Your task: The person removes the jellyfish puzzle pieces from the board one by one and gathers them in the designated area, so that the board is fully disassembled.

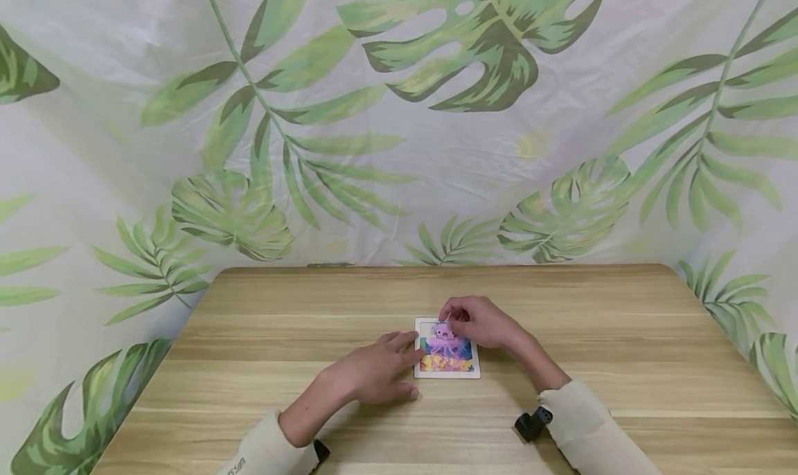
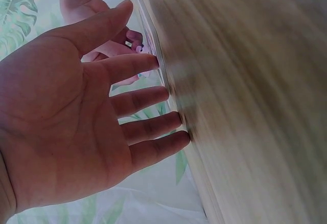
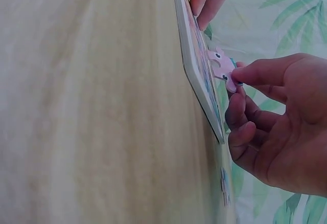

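head view: right fingers [image 1: 461,305] pinch pink piece [image 1: 445,332]; left fingers [image 1: 405,340], spread, touch puzzle [image 1: 449,365]; sleeve lettering [image 1: 237,467] unreadable.

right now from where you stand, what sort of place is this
Probably an indoor spot staged for tabletop activity: a wood-grain table, a leaf-print backdrop behind it, and a picture puzzle on top.

Left hand [image 1: 379,372] straight-fingered, right hand [image 1: 485,323] in a pinch
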The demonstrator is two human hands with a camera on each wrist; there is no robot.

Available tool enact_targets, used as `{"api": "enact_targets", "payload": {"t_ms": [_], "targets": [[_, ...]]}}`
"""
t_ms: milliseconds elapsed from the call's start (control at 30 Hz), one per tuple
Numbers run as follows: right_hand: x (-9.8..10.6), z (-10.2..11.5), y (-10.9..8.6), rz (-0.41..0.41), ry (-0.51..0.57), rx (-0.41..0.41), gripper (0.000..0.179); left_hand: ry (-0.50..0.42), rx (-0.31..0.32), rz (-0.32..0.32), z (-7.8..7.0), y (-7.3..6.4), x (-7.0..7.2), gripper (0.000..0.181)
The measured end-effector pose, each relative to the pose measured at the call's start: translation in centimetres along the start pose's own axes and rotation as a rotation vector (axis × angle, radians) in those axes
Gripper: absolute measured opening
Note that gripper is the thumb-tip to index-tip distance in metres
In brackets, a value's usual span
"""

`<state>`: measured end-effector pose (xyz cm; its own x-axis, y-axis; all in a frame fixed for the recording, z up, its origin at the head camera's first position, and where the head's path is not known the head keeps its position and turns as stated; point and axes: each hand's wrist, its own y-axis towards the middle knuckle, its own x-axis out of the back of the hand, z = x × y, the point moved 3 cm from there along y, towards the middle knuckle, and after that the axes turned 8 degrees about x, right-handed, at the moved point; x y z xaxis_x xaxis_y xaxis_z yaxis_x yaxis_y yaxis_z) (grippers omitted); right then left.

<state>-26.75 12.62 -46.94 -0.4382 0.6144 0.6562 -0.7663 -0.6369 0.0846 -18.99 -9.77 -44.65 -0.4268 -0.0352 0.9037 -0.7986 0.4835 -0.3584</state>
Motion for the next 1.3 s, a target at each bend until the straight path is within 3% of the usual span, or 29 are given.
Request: {"api": "enact_targets", "payload": {"t_ms": [600,1300], "targets": [[0.9,-1.4,-1.1,-0.007,0.006,-0.021,0.015,-0.011,0.005,-0.003,0.1,-0.1,-0.2,0.07],[4.4,-3.0,-4.4,-0.055,0.007,-0.055,0.013,0.011,-0.007,-0.018,0.0,-0.1,-0.2,0.069]]}}
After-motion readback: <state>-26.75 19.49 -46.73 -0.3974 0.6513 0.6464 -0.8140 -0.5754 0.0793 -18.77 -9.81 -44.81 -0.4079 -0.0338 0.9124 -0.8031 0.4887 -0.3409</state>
